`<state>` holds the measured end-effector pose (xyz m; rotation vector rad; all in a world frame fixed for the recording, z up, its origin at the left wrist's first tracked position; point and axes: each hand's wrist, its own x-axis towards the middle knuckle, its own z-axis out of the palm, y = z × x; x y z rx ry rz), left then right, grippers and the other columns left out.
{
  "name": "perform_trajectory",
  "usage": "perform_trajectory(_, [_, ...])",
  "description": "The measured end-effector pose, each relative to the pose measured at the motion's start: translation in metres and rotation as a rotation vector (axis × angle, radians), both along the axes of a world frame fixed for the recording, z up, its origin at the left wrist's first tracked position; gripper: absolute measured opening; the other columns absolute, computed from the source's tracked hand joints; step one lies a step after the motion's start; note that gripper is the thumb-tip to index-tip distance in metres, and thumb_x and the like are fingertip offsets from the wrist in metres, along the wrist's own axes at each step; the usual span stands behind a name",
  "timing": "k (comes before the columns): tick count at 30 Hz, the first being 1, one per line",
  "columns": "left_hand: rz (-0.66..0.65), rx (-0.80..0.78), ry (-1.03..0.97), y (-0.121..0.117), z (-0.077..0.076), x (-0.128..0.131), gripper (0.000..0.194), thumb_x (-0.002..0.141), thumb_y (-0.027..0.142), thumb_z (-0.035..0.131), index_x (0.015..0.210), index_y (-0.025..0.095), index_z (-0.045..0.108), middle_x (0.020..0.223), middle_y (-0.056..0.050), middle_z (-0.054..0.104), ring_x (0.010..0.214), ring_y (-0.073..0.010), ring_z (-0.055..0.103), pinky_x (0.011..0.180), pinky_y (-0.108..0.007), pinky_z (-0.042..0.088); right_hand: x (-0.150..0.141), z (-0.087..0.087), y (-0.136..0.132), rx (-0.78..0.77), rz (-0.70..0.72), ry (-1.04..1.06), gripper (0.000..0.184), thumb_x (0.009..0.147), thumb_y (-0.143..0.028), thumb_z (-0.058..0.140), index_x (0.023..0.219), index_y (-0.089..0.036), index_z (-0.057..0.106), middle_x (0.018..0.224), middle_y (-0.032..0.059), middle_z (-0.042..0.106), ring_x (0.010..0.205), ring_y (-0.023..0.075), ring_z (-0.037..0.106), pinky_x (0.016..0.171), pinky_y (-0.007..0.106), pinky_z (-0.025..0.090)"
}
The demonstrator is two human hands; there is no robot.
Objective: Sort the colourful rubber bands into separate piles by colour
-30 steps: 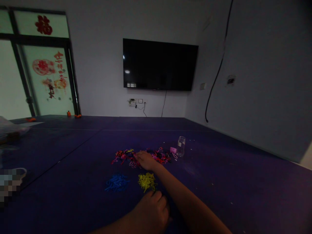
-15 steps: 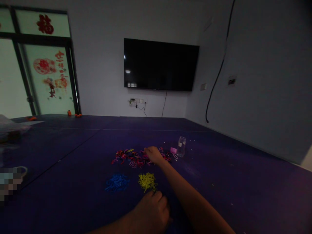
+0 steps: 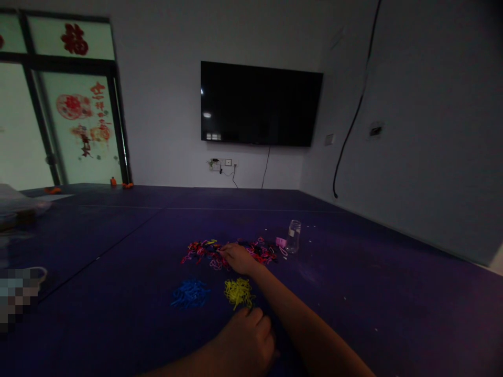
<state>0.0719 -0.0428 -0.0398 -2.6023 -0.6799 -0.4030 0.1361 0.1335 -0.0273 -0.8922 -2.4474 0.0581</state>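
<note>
A loose pile of red, pink and dark elastic bands (image 3: 206, 253) lies on the dark purple surface. My right hand (image 3: 238, 257) reaches into its middle, fingers drawn together and pointing down at the bands; whether a band is pinched there is too small to see. Closer to me are a heap of yellow elastic bands (image 3: 238, 292) and, to its left, a heap of blue elastic bands (image 3: 191, 293). Just below the yellow heap, my left hand (image 3: 251, 335) rests with curled fingers, and what they hold, if anything, is hidden.
A clear plastic jar (image 3: 293, 238) stands right of the mixed pile, beside a pink object (image 3: 281, 242) with a loop. At the left edge lie a blurred plastic bag (image 3: 19, 207) and a pixelated patch. A television (image 3: 259, 104) hangs on the far wall.
My right hand has moved a little left and nearer, lower over the mixed pile. My left hand stays curled below the yellow heap.
</note>
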Motion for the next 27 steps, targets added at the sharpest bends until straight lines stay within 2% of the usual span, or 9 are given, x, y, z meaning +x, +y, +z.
perform_trajectory(6, [-0.002, 0.037, 0.000, 0.003, -0.005, 0.001, 0.027, 0.082, 0.041, 0.061, 0.078, 0.015, 0.056, 0.074, -0.003, 0.059, 0.072, -0.0180, 0.052, 0.052, -0.031, 0.032, -0.002, -0.003, 0.001, 0.000, -0.009, 0.031, 0.028, 0.091, -0.022, 0.041, 0.092, -0.017, 0.069, 0.099, 0.0082, 0.069, 0.097, 0.0171, 0.060, 0.087, 0.027, 0.042])
perform_trajectory(13, [-0.031, 0.057, -0.038, 0.004, -0.003, -0.001, 0.026, 0.082, 0.041, 0.060, 0.076, 0.016, 0.053, 0.072, -0.002, 0.057, 0.069, -0.0165, 0.052, 0.055, -0.029, 0.034, 0.013, 0.013, 0.009, -0.098, -0.047, 0.297, 0.030, 0.087, -0.022, 0.045, 0.069, -0.017, 0.069, 0.080, 0.0040, 0.071, 0.075, 0.0137, 0.064, 0.072, 0.022, 0.046])
perform_trajectory(17, [-0.071, 0.085, -0.189, 0.000, 0.012, -0.009, 0.012, 0.086, 0.026, 0.053, 0.080, 0.016, 0.055, 0.078, -0.003, 0.059, 0.070, -0.0154, 0.052, 0.060, -0.029, 0.038, 0.030, 0.018, 0.006, -0.144, -0.261, 0.489, 0.019, 0.076, -0.018, 0.057, 0.063, -0.019, 0.071, 0.069, 0.0016, 0.072, 0.068, 0.0162, 0.065, 0.064, 0.022, 0.047])
perform_trajectory(19, [-0.059, 0.135, -0.319, 0.002, 0.021, -0.016, 0.014, 0.089, 0.021, 0.045, 0.087, 0.015, 0.058, 0.080, -0.004, 0.061, 0.074, -0.0165, 0.054, 0.065, -0.030, 0.041, 0.038, 0.016, 0.001, -0.165, -0.370, 0.552, 0.014, 0.071, -0.016, 0.060, 0.065, -0.019, 0.072, 0.066, 0.0018, 0.072, 0.065, 0.0175, 0.066, 0.061, 0.023, 0.048])
perform_trajectory(22, [0.046, 0.178, -0.454, 0.019, 0.037, -0.031, 0.022, 0.091, 0.020, 0.040, 0.086, 0.015, 0.061, 0.080, -0.005, 0.062, 0.076, -0.0177, 0.055, 0.068, -0.032, 0.043, 0.048, 0.010, -0.009, -0.160, -0.429, 0.621, 0.014, 0.069, -0.014, 0.059, 0.067, -0.019, 0.072, 0.068, 0.0034, 0.072, 0.066, 0.0186, 0.067, 0.063, 0.025, 0.050])
perform_trajectory(23, [0.149, 0.139, -0.500, 0.029, 0.043, -0.036, 0.024, 0.092, 0.020, 0.039, 0.084, 0.015, 0.061, 0.079, -0.005, 0.062, 0.077, -0.0177, 0.056, 0.071, -0.032, 0.043, 0.050, 0.008, -0.012, -0.156, -0.436, 0.640, 0.015, 0.069, -0.014, 0.058, 0.069, -0.018, 0.073, 0.069, 0.0041, 0.072, 0.067, 0.0189, 0.067, 0.063, 0.026, 0.051])
perform_trajectory(25, [0.369, -0.016, -0.572, 0.052, 0.056, -0.045, 0.023, 0.092, 0.021, 0.041, 0.091, 0.015, 0.063, 0.088, -0.007, 0.065, 0.088, -0.0194, 0.057, 0.081, -0.034, 0.043, 0.051, 0.004, -0.017, -0.156, -0.442, 0.685, 0.017, 0.071, -0.014, 0.056, 0.074, -0.017, 0.073, 0.071, 0.0055, 0.072, 0.067, 0.0188, 0.067, 0.064, 0.027, 0.052])
perform_trajectory(27, [0.533, -0.248, -0.606, 0.077, 0.067, -0.051, 0.021, 0.089, 0.020, 0.047, 0.100, 0.014, 0.064, 0.102, -0.009, 0.065, 0.099, -0.0204, 0.057, 0.089, -0.033, 0.041, 0.050, 0.002, -0.020, -0.165, -0.427, 0.721, 0.021, 0.072, -0.013, 0.054, 0.082, -0.016, 0.072, 0.074, 0.0060, 0.072, 0.068, 0.0181, 0.067, 0.064, 0.027, 0.052])
